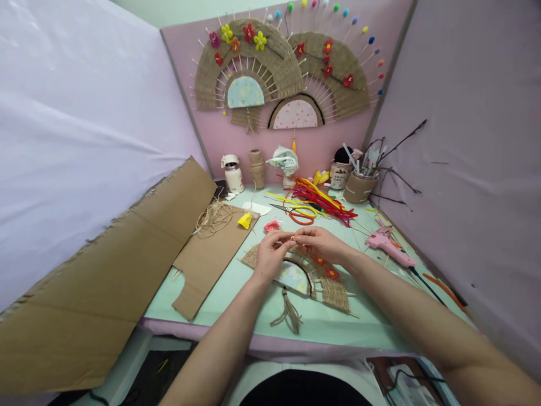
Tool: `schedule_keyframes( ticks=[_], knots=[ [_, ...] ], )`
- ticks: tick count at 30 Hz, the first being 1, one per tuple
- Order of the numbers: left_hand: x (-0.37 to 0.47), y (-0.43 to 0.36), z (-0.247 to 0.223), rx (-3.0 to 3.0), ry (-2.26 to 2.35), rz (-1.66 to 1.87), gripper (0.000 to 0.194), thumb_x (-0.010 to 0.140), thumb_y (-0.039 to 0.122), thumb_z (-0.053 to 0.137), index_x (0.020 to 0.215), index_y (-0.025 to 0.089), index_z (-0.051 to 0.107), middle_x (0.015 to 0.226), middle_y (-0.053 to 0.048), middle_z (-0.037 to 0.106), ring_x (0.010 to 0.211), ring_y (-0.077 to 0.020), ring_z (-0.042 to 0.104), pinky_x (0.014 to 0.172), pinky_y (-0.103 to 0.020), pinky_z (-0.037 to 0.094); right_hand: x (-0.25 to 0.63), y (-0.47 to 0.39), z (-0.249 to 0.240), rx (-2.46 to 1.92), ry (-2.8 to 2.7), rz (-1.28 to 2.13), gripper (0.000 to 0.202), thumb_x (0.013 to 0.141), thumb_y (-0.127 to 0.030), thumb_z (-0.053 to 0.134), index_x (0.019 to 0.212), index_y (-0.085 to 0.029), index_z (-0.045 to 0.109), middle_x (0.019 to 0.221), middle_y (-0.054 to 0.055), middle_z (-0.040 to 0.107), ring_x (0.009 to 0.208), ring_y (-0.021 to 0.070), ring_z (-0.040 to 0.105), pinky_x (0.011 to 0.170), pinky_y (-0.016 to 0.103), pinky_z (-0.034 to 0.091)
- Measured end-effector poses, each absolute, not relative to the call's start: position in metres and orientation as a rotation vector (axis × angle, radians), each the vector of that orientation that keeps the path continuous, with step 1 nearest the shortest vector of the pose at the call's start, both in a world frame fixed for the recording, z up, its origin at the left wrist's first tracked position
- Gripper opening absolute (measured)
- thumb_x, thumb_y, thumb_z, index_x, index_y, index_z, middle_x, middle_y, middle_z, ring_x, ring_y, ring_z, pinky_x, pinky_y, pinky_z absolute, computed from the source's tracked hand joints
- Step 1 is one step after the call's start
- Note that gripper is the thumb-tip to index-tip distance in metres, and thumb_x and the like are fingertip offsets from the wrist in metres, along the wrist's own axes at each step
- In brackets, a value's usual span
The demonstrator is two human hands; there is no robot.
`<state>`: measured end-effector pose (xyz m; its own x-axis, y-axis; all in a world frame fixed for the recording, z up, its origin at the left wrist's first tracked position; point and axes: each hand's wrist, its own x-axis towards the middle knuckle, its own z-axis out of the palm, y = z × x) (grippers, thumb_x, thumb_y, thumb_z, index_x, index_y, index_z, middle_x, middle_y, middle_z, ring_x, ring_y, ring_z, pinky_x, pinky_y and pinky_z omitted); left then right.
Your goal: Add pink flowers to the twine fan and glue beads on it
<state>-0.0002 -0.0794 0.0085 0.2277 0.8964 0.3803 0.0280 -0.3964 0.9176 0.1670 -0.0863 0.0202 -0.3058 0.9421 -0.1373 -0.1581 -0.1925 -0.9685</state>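
Twine fan lies close, likely for easy reach; left hand and right hand pinch a tiny piece between fingers.

Back panel, pink, grey strips along both sides; room wall above it, pale green. Left partition, whitish-lilac sheeting, creased. Right partition, dull lilac, smoother. Table, pale green top, lilac front edge. Light soft, brightest at left.
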Motion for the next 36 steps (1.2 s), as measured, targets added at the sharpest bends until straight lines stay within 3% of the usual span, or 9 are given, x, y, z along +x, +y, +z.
schedule_keyframes(
  ticks=[9,15,23,31,36],
  knots=[
    [-0.003,-0.082,0.006,1.758,0.889,1.375,0.011,0.076,0.027,0.068,0.083,0.020,0.073,0.086,-0.005,0.066,0.084,-0.0161,0.060,0.068,-0.025,0.047,0.161,-0.089,0.018,-0.974,-1.126,1.693,0.033,0.058,-0.042,0.082,0.074,-0.016,0.070,0.073,0.001,0.065,0.067,0.0102,0.055,0.067,0.025,0.042],
    [-0.009,-0.079,0.008,1.421,0.956,1.430,0.018,0.078,0.033,0.065,0.085,0.017,0.070,0.085,-0.005,0.070,0.079,-0.0149,0.063,0.074,-0.026,0.048,0.166,-0.088,0.021,-1.071,-1.155,1.641,0.032,0.064,-0.042,0.078,0.084,-0.018,0.074,0.084,0.004,0.071,0.073,0.0132,0.060,0.069,0.025,0.045],
    [-0.036,-0.059,0.014,0.825,0.794,1.688,0.041,0.075,0.053,0.065,0.065,0.016,0.050,0.059,0.003,0.052,0.052,-0.0051,0.046,0.051,-0.017,0.036,0.173,-0.080,0.009,-1.164,-1.240,1.492,0.030,0.066,-0.044,0.075,0.081,-0.018,0.072,0.078,0.003,0.069,0.067,0.0117,0.057,0.063,0.024,0.043],
    [-0.044,-0.056,0.014,0.706,0.764,1.541,0.032,0.062,0.034,0.080,0.073,0.013,0.059,0.070,0.002,0.059,0.058,-0.0025,0.051,0.055,-0.014,0.040,0.174,-0.080,0.008,-1.211,-1.308,1.448,0.033,0.067,-0.047,0.073,0.083,-0.018,0.071,0.068,0.001,0.064,0.058,0.0102,0.050,0.054,0.023,0.038],
    [-0.047,-0.053,0.012,0.670,0.703,1.486,0.025,0.065,0.027,0.079,0.075,0.014,0.061,0.074,0.001,0.061,0.063,-0.0029,0.054,0.059,-0.014,0.044,0.173,-0.081,0.011,-1.217,-1.322,1.409,0.031,0.067,-0.046,0.072,0.081,-0.019,0.071,0.065,0.000,0.062,0.057,0.0110,0.048,0.054,0.024,0.037]
  ],
)
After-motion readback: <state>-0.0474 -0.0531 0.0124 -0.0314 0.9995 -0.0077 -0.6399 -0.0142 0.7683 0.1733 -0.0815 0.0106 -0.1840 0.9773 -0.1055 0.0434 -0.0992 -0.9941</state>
